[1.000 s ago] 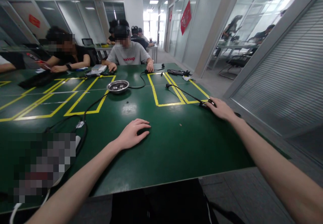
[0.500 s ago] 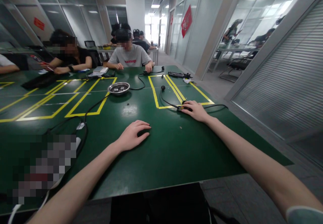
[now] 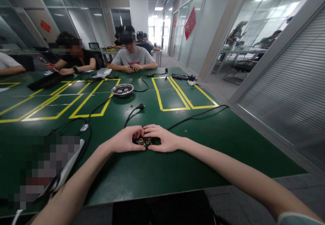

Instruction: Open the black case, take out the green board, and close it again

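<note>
On the green table (image 3: 177, 164) in front of me, my left hand (image 3: 125, 139) and my right hand (image 3: 162, 139) meet, fingers curled around a small black circuit part (image 3: 144, 141) with coloured components. Both hands grip it between their fingertips. Two black cables run from it: one to a plug (image 3: 141, 107) just behind my hands, the other (image 3: 198, 115) trailing to the right edge of the table.
A metal bowl (image 3: 122, 90) with small parts sits further back. Yellow tape rectangles (image 3: 172, 94) mark the table. Black and white cables (image 3: 76, 140) lie at the left. Two people sit across the table, and an arm shows at the far left.
My right hand has drawn the cabled part from the right side of the table to the middle, where it now meets my left hand. The cable and plug followed.
</note>
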A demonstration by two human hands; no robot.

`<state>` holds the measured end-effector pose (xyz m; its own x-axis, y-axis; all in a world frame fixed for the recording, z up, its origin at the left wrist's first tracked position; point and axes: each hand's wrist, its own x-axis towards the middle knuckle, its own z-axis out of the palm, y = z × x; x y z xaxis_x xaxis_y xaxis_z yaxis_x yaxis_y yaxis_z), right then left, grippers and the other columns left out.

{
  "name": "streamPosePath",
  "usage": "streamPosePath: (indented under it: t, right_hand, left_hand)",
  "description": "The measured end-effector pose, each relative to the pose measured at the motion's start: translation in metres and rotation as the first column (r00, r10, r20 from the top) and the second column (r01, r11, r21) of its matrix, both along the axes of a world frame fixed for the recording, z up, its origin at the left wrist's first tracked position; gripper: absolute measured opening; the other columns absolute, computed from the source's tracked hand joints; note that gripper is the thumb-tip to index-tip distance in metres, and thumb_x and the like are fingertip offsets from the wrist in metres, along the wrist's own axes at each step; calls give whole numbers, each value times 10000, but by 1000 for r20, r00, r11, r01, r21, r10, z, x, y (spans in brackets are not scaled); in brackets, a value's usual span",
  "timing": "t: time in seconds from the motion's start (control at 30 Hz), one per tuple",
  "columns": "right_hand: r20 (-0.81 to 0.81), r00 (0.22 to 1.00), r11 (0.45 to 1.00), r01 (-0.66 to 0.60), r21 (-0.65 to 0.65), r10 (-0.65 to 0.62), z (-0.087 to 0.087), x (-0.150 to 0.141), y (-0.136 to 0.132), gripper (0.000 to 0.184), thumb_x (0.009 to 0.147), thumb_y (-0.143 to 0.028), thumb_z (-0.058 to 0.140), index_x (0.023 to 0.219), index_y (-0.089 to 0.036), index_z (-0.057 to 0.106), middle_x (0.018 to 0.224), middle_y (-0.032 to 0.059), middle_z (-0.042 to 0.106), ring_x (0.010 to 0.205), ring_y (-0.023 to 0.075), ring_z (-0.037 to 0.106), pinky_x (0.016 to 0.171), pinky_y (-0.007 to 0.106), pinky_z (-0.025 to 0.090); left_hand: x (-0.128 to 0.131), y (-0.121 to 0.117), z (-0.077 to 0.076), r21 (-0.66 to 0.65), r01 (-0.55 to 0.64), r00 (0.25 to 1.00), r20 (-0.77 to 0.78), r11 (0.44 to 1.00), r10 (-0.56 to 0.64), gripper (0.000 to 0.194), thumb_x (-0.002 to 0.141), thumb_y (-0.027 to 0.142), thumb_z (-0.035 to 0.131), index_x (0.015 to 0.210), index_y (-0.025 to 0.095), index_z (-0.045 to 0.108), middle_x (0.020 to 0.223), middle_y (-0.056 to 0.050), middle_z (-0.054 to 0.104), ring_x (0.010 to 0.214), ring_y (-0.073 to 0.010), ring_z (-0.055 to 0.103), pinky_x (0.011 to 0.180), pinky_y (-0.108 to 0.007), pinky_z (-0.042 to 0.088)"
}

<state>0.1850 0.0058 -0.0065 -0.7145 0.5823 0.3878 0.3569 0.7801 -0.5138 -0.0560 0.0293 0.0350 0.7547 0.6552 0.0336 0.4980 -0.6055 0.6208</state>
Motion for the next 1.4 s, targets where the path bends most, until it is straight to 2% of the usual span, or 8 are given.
streamPosePath:
  t: [0.17,0.3,0.43,0.73,0.87,1.1,1.27,1.4]
  right_hand:
    - [-84,991,992,108,58,-103,4,35,-8,431,872,-254,751,1298,-237,689,1458,145,592,1399,299,500,1161,528,429]
    - [-29,975,975,222,-3,-222,2,39,-9,214,966,-282,655,1144,-200,739,1101,110,721,1014,235,684,911,391,567]
    - [20,955,954,296,-43,-295,-3,31,-7,170,1014,-261,595,1058,-203,749,933,58,751,841,196,705,781,310,548]
    - [-1,946,943,324,-80,-325,-6,25,-5,229,951,-230,656,1157,-229,755,1161,76,780,1048,226,743,921,358,589]
    - [21,924,924,381,-3,-381,-7,21,-5,296,924,-317,698,1200,-225,754,1301,113,738,1212,282,699,1046,446,565]
    - [-15,923,923,384,0,-384,3,14,-18,630,823,-465,798,1382,-247,604,1503,126,559,1277,309,644,1050,461,549]
    - [47,919,919,393,-40,-391,6,-1,-26,421,784,-389,827,1116,-217,635,1273,99,650,1072,277,694,917,414,570]
    - [-1,887,886,461,-51,-462,2,8,-15,314,793,-301,792,1055,-219,638,1115,62,659,1001,244,680,886,382,561]
  left_hand:
    - [6,-5,3,-222,-18,995,94,975,40,311,769,436,788,787,179,615,674,55,513,625,-120,457,594,-238,356]
    - [6,-2,4,-312,-81,967,205,947,150,348,773,481,780,839,171,636,693,44,547,640,-125,501,606,-236,390]
    - [1,3,2,-162,-138,968,186,977,167,316,822,474,739,876,170,670,689,37,566,630,-127,509,596,-235,411]
    - [1,6,-13,188,-76,990,128,979,53,204,902,367,691,995,191,734,1028,-74,762,929,-219,711,860,-322,558]
    - [1,11,-23,229,-62,987,157,971,26,177,918,371,695,986,212,731,1252,-110,742,1159,-268,693,1041,-412,534]
    - [-6,18,-22,243,-46,995,100,969,23,282,904,436,719,1083,219,742,1351,-123,694,1229,-283,669,1101,-436,509]
    - [-8,15,-19,245,-34,999,47,969,23,609,726,418,877,1262,221,666,1375,-127,654,1275,-322,626,1112,-458,504]
    - [-2,13,-23,275,-52,998,50,960,40,647,789,407,825,1365,229,593,1382,-134,628,1274,-327,613,1103,-482,508]
